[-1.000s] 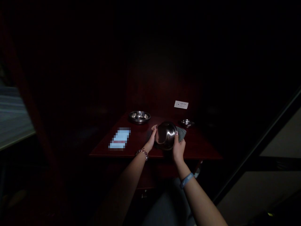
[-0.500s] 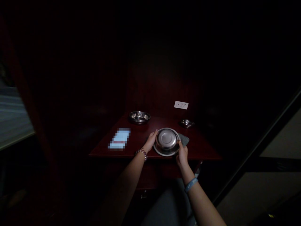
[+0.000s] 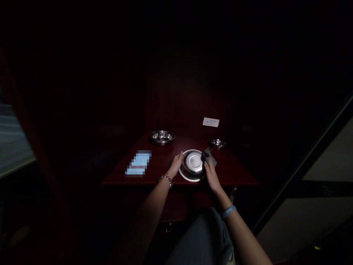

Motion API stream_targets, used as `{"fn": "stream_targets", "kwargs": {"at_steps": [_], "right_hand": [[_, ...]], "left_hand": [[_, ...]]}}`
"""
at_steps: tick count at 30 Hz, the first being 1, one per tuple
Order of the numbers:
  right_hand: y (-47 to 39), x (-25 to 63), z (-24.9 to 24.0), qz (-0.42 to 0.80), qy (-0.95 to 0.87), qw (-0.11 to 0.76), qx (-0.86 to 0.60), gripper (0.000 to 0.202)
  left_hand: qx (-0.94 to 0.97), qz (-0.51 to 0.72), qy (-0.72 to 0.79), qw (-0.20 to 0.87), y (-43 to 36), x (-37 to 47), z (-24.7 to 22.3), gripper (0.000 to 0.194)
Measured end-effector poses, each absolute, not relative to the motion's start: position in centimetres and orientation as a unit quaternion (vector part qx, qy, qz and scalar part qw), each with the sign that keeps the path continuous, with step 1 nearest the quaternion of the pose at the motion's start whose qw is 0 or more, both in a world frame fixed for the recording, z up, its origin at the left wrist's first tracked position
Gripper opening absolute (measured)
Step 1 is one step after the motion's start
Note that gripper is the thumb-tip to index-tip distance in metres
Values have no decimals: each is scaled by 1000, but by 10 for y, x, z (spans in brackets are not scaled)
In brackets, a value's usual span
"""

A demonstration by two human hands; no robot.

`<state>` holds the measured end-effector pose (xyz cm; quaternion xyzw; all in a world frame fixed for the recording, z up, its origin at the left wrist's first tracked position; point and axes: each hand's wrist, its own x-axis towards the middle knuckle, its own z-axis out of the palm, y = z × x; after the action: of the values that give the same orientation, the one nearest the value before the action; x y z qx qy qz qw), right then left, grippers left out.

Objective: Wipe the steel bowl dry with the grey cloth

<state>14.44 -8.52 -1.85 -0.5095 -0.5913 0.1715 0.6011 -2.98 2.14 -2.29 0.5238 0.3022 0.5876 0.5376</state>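
A shiny metal bowl (image 3: 193, 163) is upside down near the front edge of the dark red desk, its round base facing up. My left hand (image 3: 175, 165), with a beaded bracelet at the wrist, grips the bowl's left rim. On the opposite side, my right hand (image 3: 211, 175) presses a grey cloth (image 3: 210, 157) against the bowl's outer wall. The fingers lie over the cloth, and part of it hangs out past them on the right. A light blue band circles my right wrist.
Another metal bowl (image 3: 162, 137) stands upright at the back left of the desk (image 3: 165, 175). A smaller metal dish (image 3: 218, 142) sits at the back right, below a white wall socket (image 3: 211, 122). A pixelated light-blue rectangle (image 3: 138, 163) lies at the left.
My right hand has shifted up along the bowl's right side, and the cloth is now bunched against the outer wall. The left hand keeps its hold on the rim.
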Motion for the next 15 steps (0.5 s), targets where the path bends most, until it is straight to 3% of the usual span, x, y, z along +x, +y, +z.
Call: {"fn": "stream_targets", "kwargs": {"at_steps": [6,15], "right_hand": [[-82,127,2,117,-655,538,-518,65],[-71,105,36,-38,-720,439,-537,49]], "left_hand": [[518,580,312,546,18,-31,-21,45],[504,581,301,565,23,-32,-24,51]]}}
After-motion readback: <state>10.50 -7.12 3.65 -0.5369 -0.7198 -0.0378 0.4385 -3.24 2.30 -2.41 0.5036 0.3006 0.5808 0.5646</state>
